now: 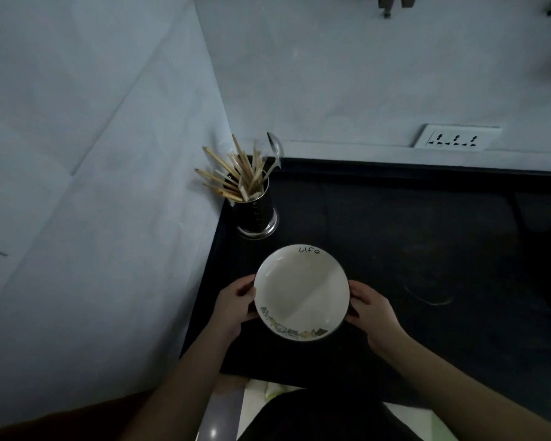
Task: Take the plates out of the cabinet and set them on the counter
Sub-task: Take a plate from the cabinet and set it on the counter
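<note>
While we look down from the head view, the plate (301, 291) sits low in the centre of the frame over the dark tabletop (427, 249), between our left hand (236, 305) and right hand (374, 311). Both sets of fingers curl around opposite rims, clamped on it. Whether it touches the tabletop, we cannot tell. A cutlery holder (256, 214) stands just above.
</note>
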Action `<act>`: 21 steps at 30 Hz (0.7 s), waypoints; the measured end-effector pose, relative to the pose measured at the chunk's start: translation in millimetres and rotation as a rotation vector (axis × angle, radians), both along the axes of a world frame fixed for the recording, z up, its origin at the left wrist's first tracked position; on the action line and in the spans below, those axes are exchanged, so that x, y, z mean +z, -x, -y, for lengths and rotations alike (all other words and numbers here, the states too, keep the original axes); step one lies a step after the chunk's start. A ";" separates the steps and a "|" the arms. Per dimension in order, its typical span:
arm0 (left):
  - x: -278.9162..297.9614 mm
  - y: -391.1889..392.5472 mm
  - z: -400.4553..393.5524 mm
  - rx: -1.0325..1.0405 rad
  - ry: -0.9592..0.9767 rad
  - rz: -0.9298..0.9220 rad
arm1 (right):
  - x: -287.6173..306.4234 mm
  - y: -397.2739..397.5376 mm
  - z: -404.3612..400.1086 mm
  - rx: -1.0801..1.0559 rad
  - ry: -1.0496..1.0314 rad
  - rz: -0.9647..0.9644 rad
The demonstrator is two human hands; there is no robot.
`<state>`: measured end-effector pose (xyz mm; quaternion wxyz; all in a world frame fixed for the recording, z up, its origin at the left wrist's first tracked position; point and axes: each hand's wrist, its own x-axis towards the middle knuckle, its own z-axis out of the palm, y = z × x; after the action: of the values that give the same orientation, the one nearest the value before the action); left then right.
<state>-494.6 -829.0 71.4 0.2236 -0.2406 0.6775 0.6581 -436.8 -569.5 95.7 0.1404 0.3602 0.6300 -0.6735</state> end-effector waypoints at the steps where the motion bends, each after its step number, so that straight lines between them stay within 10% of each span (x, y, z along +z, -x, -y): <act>1: -1.8 4.3 1.0 -0.009 0.005 0.006 | -1.2 1.1 0.1 -0.003 -0.003 0.005; 21: -14.5 26.2 -3.4 -0.024 0.041 0.042 | -14.0 19.6 -2.1 -0.015 -0.025 0.042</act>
<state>-520.8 -825.5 56.9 0.2408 -0.2505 0.6888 0.6362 -456.4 -567.4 81.7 0.1440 0.3808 0.6324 -0.6590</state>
